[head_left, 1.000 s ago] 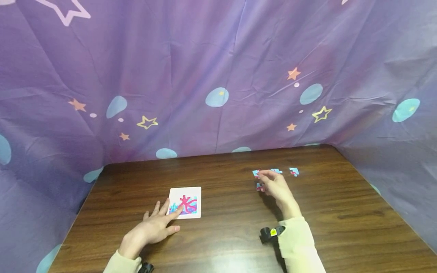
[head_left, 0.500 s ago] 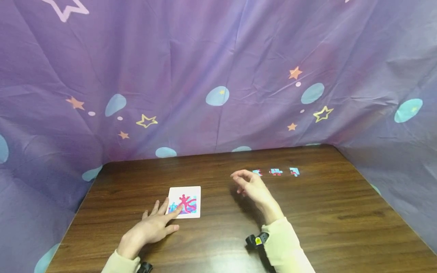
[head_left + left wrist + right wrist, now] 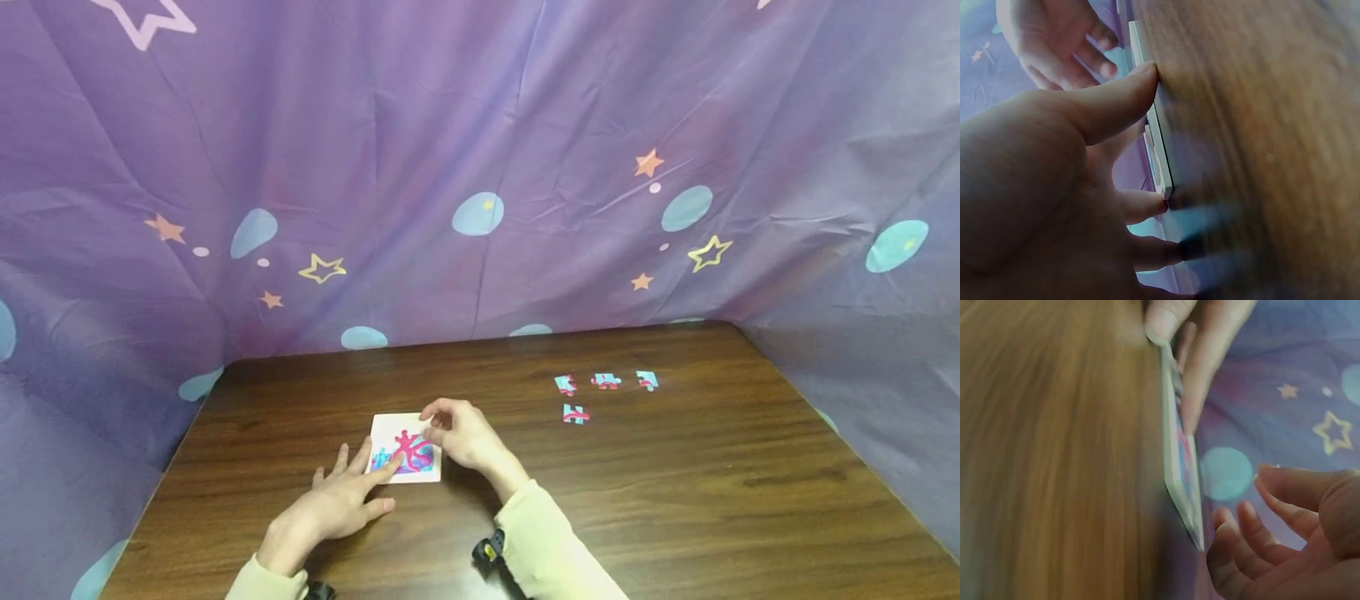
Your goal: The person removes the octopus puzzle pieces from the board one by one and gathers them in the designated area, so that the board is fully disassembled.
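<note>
A square puzzle board (image 3: pixel 405 475) with a white border and a pink and blue picture lies on the table. My left hand (image 3: pixel 333 504), fingers spread and nearly straight, rests at its left edge. One fingertip lies on the picture. In the left wrist view, the thumb (image 3: pixel 1129 87) is near the board's edge. My right hand (image 3: pixel 465 433) is bent over the board's upper right corner, its fingertips close to the picture. In the right wrist view its fingers (image 3: pixel 1260 544) are curled; whether a small piece is between its fingertips is not plain.
Several loose blue and pink puzzle pieces lie to the right: a top-left piece (image 3: pixel 566 384), a middle piece (image 3: pixel 606 381), a right piece (image 3: pixel 647 380) and a lower piece (image 3: pixel 576 414). A purple star-patterned cloth (image 3: pixel 480 283) stands behind the brown wooden table (image 3: pixel 712 483).
My right hand has moved left from the loose puzzle pieces to the board's upper right corner, uncovering those pieces. My left hand has stayed at the board.
</note>
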{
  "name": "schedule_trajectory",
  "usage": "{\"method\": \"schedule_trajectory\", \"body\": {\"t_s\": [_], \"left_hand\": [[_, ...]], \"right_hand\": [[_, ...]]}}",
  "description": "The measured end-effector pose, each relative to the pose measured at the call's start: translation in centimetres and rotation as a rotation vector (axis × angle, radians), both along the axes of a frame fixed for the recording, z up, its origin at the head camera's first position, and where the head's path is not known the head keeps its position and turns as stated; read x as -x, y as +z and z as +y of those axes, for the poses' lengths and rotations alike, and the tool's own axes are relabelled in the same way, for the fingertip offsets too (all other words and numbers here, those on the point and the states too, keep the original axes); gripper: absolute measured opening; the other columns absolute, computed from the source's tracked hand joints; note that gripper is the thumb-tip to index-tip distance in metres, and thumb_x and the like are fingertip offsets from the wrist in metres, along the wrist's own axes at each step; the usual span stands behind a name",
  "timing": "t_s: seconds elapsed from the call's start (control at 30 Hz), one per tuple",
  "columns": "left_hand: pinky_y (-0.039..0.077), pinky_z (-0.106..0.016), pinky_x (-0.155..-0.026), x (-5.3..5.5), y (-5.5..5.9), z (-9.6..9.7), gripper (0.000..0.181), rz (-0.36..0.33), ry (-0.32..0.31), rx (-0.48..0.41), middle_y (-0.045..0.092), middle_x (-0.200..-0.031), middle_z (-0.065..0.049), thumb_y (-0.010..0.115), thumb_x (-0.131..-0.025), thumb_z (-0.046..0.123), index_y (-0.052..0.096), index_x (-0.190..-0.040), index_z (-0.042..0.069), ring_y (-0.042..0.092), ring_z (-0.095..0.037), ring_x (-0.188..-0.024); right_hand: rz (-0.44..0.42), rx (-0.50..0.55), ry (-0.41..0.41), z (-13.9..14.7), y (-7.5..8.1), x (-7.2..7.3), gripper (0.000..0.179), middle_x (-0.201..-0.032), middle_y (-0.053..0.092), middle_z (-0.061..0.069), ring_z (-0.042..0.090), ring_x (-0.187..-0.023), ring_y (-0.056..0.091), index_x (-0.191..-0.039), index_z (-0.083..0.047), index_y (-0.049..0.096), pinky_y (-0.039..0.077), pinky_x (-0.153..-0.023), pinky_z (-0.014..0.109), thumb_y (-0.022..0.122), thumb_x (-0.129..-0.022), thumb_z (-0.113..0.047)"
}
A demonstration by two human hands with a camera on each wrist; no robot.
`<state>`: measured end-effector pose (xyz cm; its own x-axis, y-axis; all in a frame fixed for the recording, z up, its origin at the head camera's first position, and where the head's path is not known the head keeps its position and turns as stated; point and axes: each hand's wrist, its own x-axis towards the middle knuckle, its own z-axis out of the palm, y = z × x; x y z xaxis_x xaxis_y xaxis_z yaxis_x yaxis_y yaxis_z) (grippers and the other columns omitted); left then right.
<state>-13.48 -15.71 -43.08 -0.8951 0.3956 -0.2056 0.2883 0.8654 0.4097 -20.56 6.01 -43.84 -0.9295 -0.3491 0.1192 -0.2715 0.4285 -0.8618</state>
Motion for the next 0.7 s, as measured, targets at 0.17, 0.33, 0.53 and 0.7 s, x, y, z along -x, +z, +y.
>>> {"method": "schedule_trajectory", "body": {"t_s": [0.17,0.33,0.53,0.7], "left_hand": [[0.015,-0.083,-0.095,0.0,0.1,0.0,0.059,0.012,-0.004,-0.005,0.018,-0.154,-0.033,0.062,-0.095,0.036,0.043,-0.149,0.023,0.014,-0.063,-0.134],[0.016,-0.083,-0.094,0.0,0.0,0.1,0.057,0.025,-0.008,-0.006,0.020,-0.154,-0.033,0.062,-0.095,0.036,0.045,-0.148,0.024,0.015,-0.064,-0.134],[0.014,-0.083,-0.095,0.1,0.0,0.1,0.058,0.018,-0.003,-0.002,0.019,-0.154,-0.033,0.062,-0.095,0.036,0.044,-0.149,0.025,0.013,-0.064,-0.134],[0.009,-0.083,-0.096,0.1,0.0,0.0,0.065,-0.017,0.012,-0.019,0.017,-0.156,-0.031,0.063,-0.094,0.039,0.038,-0.152,0.022,0.010,-0.061,-0.137]], "right_hand": [[0.044,-0.160,0.026,-2.2,-0.3,0.4,0.022,-0.083,0.065,0.002,0.012,-0.074,0.058,-0.101,-0.005,0.070,0.049,-0.068,0.029,0.074,-0.079,-0.004],[0.088,-0.331,0.028,-3.2,-0.8,0.8,0.028,-0.085,0.064,0.003,0.015,-0.082,0.057,-0.101,-0.007,0.071,0.048,-0.075,0.028,0.078,-0.074,-0.006],[0.104,-0.426,0.036,-3.6,-1.0,0.6,0.032,-0.091,0.061,0.003,0.016,-0.090,0.056,-0.106,-0.007,0.070,0.048,-0.082,0.028,0.077,-0.075,-0.006],[0.076,-0.435,0.020,-3.6,-1.0,0.4,0.033,-0.095,0.056,0.002,0.016,-0.088,0.056,-0.108,-0.011,0.066,0.049,-0.079,0.030,0.077,-0.077,-0.009]]}}
